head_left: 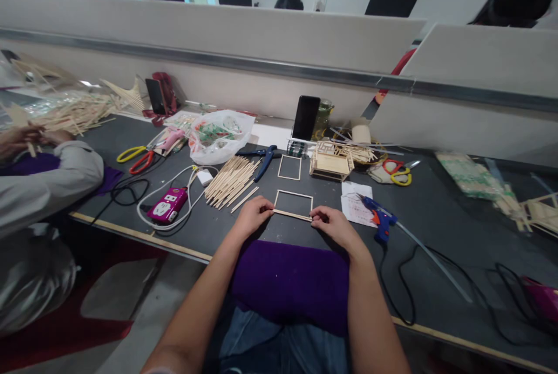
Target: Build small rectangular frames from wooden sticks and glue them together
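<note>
A rectangular frame of thin wooden sticks (293, 193) lies on the dark table in front of me. My left hand (253, 216) pinches the near stick of the frame at its left end. My right hand (332, 224) pinches the same stick at its right end. A second, smaller stick frame (290, 167) lies just behind. A loose pile of wooden sticks (231, 180) sits left of the frames. A blue glue gun (377, 217) rests to the right of my right hand, on its side.
A small stick-built model (330, 164) and an upright phone (306, 117) stand behind. Blue scissors (264, 159), yellow and red scissors (132, 156), a pink power strip (168, 204), a plastic bag (220, 135) and cables surround. Another person's sleeve (47, 179) is at left.
</note>
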`<state>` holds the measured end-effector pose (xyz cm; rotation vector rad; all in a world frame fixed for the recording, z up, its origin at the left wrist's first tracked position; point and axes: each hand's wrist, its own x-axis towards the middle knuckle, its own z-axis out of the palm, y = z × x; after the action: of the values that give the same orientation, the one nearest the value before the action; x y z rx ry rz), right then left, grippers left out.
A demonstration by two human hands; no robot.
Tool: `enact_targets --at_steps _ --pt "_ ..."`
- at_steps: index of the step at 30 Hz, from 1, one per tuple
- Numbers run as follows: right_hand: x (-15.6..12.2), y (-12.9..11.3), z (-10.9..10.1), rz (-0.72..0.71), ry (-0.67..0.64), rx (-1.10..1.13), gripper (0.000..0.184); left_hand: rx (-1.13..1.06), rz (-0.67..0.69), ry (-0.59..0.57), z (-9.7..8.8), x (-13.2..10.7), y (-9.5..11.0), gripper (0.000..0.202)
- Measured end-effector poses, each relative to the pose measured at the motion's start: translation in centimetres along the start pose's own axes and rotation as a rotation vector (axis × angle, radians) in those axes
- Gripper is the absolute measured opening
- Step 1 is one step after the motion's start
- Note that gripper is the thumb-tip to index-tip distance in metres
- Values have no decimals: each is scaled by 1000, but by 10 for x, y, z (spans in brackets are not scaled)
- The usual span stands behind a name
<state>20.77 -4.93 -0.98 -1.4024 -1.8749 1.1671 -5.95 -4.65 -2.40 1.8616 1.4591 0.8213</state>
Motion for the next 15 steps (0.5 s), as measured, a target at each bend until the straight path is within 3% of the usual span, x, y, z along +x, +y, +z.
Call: enact_targets --at_steps 9,15 --pt "0 2 2 -97 37 -213 9 33 -1 -19 1 -1 2 8" --pt "-1 2 -2 -68 87 -280 9 136 27 -59 3 -3 14 7"
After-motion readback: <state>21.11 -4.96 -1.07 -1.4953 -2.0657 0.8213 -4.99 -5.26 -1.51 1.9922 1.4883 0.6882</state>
